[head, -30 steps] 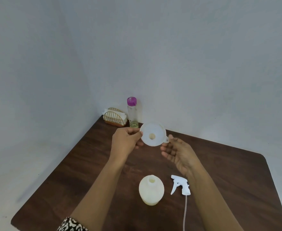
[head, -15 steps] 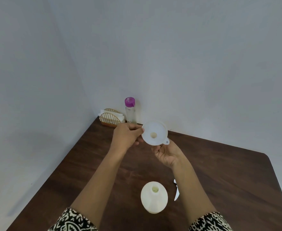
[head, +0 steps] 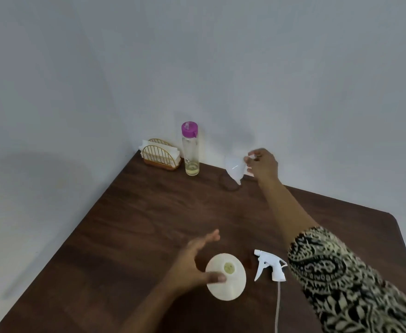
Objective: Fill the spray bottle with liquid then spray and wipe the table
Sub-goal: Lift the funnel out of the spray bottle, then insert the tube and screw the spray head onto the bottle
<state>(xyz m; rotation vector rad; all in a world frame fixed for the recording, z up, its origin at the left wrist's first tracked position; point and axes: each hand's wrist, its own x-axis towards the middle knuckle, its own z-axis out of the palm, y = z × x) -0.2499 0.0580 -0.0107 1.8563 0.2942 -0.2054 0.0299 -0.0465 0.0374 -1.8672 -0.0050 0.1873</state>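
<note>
The cream spray bottle (head: 230, 287) stands open-topped near the front of the dark wooden table (head: 137, 224). My left hand (head: 194, 263) is spread around its left side, thumb on the shoulder, fingers straight. The white trigger sprayer (head: 270, 266) with its dip tube lies on the table just right of the bottle. Far back, my right hand (head: 263, 165) pinches the white funnel (head: 235, 169) by its rim tab, spout down just above the table. A clear bottle with a purple cap (head: 190, 150) and a little yellowish liquid stands at the back.
A gold wire napkin holder (head: 160, 156) with white napkins sits in the back corner beside the clear bottle. White walls close in behind and to the left. The table's right corner is rounded.
My left hand let go of the funnel and dropped to the spray bottle. My right hand carried the funnel away toward the back of the table, tipped spout-down.
</note>
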